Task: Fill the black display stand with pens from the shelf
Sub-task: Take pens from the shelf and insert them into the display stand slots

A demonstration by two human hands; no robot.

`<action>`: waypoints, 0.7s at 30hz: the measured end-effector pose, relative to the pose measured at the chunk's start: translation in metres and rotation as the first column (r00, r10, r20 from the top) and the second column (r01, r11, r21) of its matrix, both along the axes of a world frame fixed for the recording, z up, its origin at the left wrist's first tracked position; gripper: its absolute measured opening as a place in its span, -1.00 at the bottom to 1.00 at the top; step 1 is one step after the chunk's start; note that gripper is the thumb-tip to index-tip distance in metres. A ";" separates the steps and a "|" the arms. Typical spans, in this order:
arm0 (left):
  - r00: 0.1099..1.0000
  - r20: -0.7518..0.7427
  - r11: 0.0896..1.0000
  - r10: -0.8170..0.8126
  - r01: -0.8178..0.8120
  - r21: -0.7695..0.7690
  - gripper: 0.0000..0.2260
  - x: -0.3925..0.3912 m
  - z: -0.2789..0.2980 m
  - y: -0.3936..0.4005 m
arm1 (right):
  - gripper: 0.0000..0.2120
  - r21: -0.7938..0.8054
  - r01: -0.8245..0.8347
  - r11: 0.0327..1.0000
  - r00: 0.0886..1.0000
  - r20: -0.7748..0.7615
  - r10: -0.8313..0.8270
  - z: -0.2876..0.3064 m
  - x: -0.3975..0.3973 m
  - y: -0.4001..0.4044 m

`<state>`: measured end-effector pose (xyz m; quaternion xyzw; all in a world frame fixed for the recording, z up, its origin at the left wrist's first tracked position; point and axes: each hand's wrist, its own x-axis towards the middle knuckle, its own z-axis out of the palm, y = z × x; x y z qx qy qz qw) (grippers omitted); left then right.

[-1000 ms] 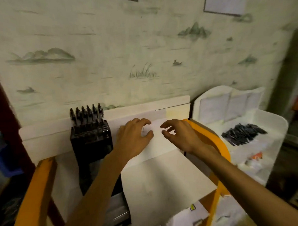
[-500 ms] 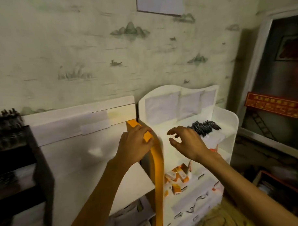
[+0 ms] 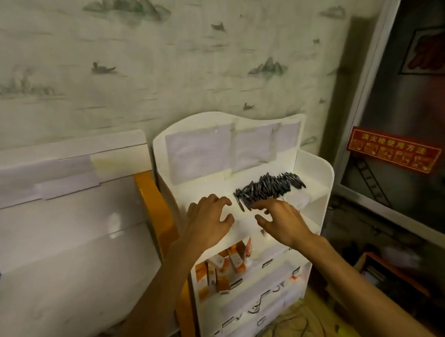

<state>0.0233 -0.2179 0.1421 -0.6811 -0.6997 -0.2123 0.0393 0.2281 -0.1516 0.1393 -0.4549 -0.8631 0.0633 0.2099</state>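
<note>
pens (image 3: 270, 189) heaped on shelf (image 3: 315, 190) | right hand (image 3: 281, 221) fingertips at pile | left hand (image 3: 210, 219) beside, empty

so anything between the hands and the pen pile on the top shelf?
Nothing visible. The pens lie loose on the white shelf; the right hand reaches their near edge, and the left hand hovers beside them.

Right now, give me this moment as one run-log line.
phase: reaching for pens | left hand: open, empty, over top shelf | right hand: open, fingertips at pile of black pens | display stand: out of view
</note>
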 end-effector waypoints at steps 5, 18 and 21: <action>0.999 -0.014 0.998 0.035 -0.036 -0.055 -0.67 0.013 -0.035 0.067 | -0.70 -0.042 -0.022 0.999 1.000 0.010 0.023 -0.032 0.019 0.074; 0.974 0.077 0.960 0.214 -0.195 -0.200 -0.70 0.013 -0.096 0.209 | -0.71 -0.169 -0.106 0.980 0.990 0.071 0.120 -0.088 0.021 0.240; 0.968 0.042 0.946 0.247 -0.232 -0.229 -0.70 0.010 -0.105 0.231 | -0.74 -0.191 -0.130 0.973 0.988 0.052 0.142 -0.097 0.017 0.266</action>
